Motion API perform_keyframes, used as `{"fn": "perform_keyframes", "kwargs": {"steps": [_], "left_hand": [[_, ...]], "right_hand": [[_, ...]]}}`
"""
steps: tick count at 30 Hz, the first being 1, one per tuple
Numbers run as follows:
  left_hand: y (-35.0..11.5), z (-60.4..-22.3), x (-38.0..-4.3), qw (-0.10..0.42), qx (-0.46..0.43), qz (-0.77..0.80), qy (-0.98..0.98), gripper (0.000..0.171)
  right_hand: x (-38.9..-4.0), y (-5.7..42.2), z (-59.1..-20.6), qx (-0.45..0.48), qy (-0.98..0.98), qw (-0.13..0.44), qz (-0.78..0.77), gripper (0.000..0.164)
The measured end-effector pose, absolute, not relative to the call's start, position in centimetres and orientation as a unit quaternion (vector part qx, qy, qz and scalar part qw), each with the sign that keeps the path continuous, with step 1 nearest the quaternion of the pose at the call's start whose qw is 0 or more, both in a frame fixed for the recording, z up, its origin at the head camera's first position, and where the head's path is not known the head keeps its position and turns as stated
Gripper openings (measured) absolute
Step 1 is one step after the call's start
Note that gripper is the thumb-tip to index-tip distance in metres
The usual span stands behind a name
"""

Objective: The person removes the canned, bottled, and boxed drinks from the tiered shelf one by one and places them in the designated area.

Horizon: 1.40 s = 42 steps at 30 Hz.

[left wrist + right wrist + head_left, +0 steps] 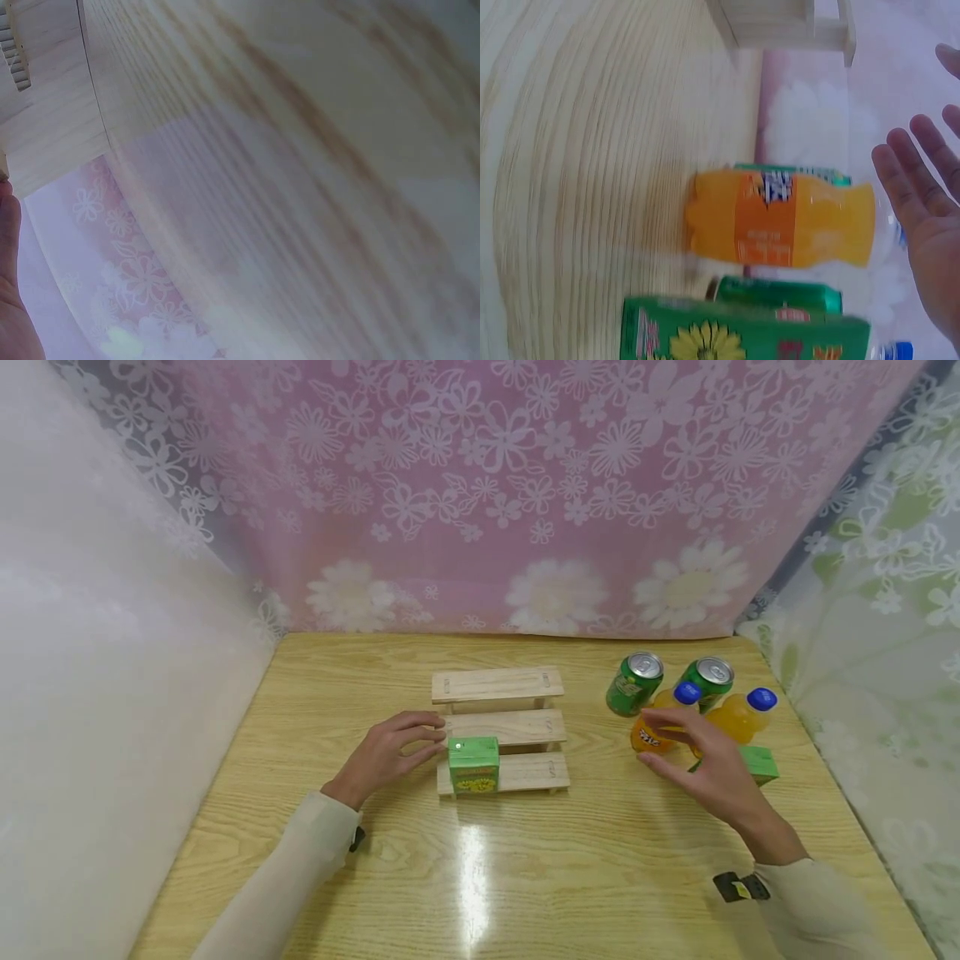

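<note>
My left hand [378,756] is at the left end of a three-step wooden shelf [498,683], fingertips right at its edge and fingers loosely bent. On the lowest step, toward the left, stands a green drink carton [474,768] with yellow flowers. Over on the right, my right hand [716,777] hovers with thumb and fingers spread beside a blue-capped bottle of orange soda [648,737], partly covering it in the head view. The right wrist view shows the orange bottle [772,217] upright, with parted fingers [911,180] near its cap end and nothing held.
Two green soda cans [630,689] stand behind the orange bottle. A second blue-capped orange bottle [738,718] is to its right, and another green carton [761,764] lies partly behind my right hand. A pink flowered curtain [465,527] hangs along the table's [360,668] back edge.
</note>
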<state>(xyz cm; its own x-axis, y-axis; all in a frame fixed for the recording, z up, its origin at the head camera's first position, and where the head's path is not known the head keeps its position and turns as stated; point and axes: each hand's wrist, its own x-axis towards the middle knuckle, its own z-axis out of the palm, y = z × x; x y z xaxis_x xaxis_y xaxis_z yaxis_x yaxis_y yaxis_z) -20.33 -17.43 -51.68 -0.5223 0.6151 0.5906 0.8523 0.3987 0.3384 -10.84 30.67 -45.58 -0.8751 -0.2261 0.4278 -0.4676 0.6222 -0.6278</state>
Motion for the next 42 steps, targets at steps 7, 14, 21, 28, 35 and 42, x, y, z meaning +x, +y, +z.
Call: {"fn": "perform_keyframes", "kwargs": {"steps": [7,14,21,28,35,42], "left_hand": [[-17.4,-51.9,-20.4,0.191,-0.452,-0.314,-0.813,0.032],[-17.4,-51.8,-20.4,0.195,-0.452,-0.311,-0.813,0.029],[-17.4,-51.8,-20.3,0.194,-0.451,-0.312,-0.814,0.029],[-17.4,-51.9,-20.3,0.186,-0.444,-0.309,-0.82,0.029],[-17.4,-52.0,-20.4,0.19,-0.447,-0.312,-0.816,0.029],[-17.4,-52.0,-20.5,0.192,-0.451,-0.312,-0.814,0.03]], "right_hand": [[-11.4,28.4,-46.1,0.197,-0.879,0.125,0.417,0.068],[-12.2,26.2,-47.2,0.227,-0.856,0.1,0.453,0.065],[-12.7,23.8,-47.8,0.25,-0.835,0.067,0.486,0.063],[-13.2,21.0,-48.4,0.269,-0.811,0.043,0.517,0.064],[-13.7,18.7,-48.9,0.292,-0.797,0.034,0.527,0.064],[-13.8,16.6,-48.9,0.296,-0.797,0.008,0.526,0.068]]}}
